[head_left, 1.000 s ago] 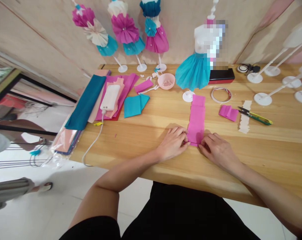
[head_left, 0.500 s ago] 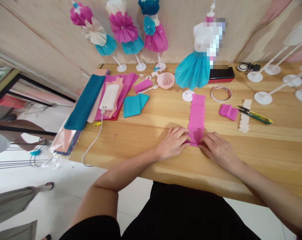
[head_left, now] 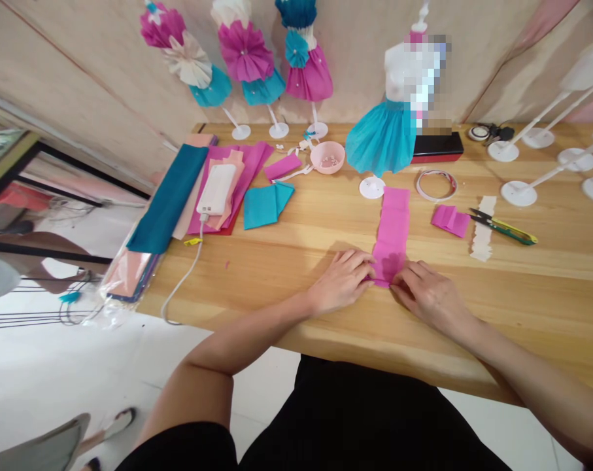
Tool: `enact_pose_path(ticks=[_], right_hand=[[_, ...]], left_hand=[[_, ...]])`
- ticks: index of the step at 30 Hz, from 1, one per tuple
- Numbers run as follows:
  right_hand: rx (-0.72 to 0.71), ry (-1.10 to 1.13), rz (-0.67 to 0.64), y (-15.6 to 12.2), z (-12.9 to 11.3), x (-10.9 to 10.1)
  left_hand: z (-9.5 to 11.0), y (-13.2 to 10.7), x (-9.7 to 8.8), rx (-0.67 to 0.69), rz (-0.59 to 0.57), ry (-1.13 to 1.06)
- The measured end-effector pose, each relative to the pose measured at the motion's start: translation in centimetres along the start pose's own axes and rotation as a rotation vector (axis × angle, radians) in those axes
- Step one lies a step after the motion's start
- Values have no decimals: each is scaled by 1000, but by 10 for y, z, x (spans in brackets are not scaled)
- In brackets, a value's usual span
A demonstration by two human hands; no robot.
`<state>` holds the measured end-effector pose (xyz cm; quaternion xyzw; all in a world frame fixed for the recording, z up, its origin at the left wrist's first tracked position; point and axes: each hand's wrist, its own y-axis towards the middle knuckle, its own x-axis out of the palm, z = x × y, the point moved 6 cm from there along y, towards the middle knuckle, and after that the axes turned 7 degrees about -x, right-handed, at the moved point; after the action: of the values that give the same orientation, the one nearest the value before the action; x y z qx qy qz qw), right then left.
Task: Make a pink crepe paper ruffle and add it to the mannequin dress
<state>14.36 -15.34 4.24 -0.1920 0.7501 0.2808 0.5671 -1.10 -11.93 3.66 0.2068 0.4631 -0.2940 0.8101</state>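
Observation:
A strip of magenta crepe paper [head_left: 393, 226] lies lengthwise on the wooden table, its near end narrowly folded over. My left hand [head_left: 342, 278] pinches the left corner of that end, fingers closed on the paper. At the right corner, my right hand [head_left: 431, 291] grips the same fold between thumb and fingers. Beyond the far end stands a small mannequin [head_left: 382, 137] in a turquoise paper skirt. To the right are a folded magenta piece [head_left: 450, 221] and green-and-yellow thread snips [head_left: 505, 226] resting across a cream paper strip [head_left: 482, 245].
Paper stacks [head_left: 166, 196] and a white power bank [head_left: 218, 190] with a cable are at the left. A pink bowl [head_left: 327, 158] of beads and folded turquoise paper [head_left: 261, 208] lie mid-table. White stands [head_left: 518, 193] occupy the right. A person's leg [head_left: 93, 445] shows lower left.
The far end of the magenta strip has shifted slightly right. Both hands keep their hold at the near fold. The person's leg at lower left has moved, and the view has shifted a little.

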Motion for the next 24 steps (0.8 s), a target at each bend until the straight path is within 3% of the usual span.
enact_pose_path(ticks=[10, 18, 24], right_hand=[[-148, -95, -26, 0, -11, 0], [-151, -106, -13, 1, -10, 1], [-88, 41, 38, 5, -9, -6]], left_hand=[[1, 0, 2, 31, 43, 1], [2, 0, 5, 67, 41, 55], [7, 1, 5, 72, 21, 112]])
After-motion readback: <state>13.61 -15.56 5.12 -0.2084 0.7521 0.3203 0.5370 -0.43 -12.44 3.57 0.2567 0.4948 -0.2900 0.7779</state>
